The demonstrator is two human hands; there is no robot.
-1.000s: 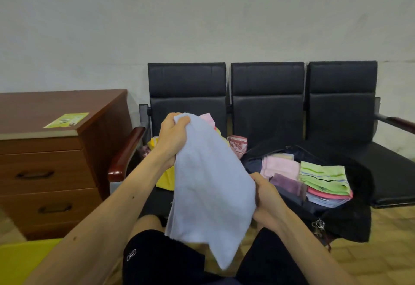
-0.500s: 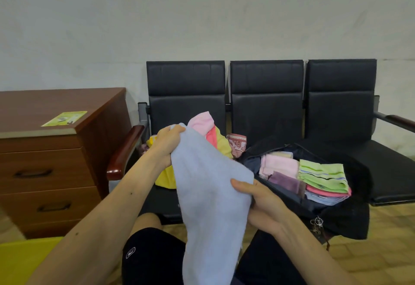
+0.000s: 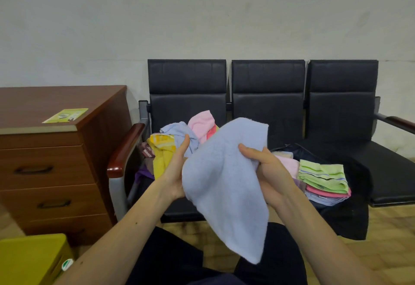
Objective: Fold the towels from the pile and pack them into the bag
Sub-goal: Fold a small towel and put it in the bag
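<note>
Pale-blue towel [image 3: 226,183] tight in right hand [image 3: 269,172] grip, left hand [image 3: 176,172] grip unclear behind it; pile [image 3: 166,148], bag [image 3: 350,219] beyond.

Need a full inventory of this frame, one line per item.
light blue towel: 1, light blue, held between both hands
towel pile: 1 heap, yellow, pink, light blue, purple, left seat
bag: 1, black, open on the middle seat
folded towels: several, green-striped over pink and pale blue, pale pink behind, in the bag
bench: 1, black, three seats, against the wall
drawer cabinet: 1, brown wood, left of the bench
sticker: 1, yellow-green, on the cabinet top
yellow box: 1, yellow, bottom left corner
left hand: 1, holds the towel's left edge, fingers hidden
right hand: 1, pinches the towel's right side, thumb on top
</note>
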